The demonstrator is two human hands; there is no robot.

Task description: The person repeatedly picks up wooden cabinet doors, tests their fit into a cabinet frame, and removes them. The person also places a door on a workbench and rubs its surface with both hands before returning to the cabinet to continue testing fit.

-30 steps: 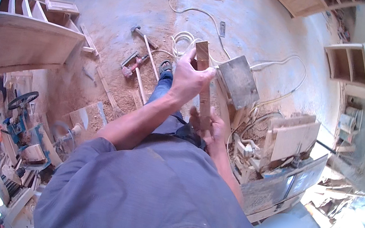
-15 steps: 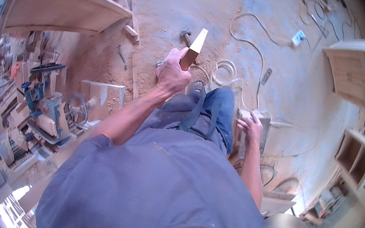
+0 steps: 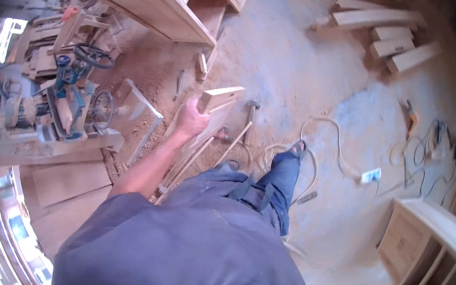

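Board being carried over toward the sawdust side of the shop.

The board (image 3: 216, 112) is being gripped near its top end by the left hand (image 3: 191, 120), fingers clenched round the edge, and it's being held out at about 11 o'clock from the body, over the sawdust. Half a second back it was being held over the cables; now the view is being swung round, so the machine (image 3: 63, 100) is sitting at 9 o'clock and the hammer (image 3: 251, 116) at 12, just beside the board. The right hand isn't being shown anymore, so its grip can't be told. Looks like the board is simply being moved somewhere else, one-handed.
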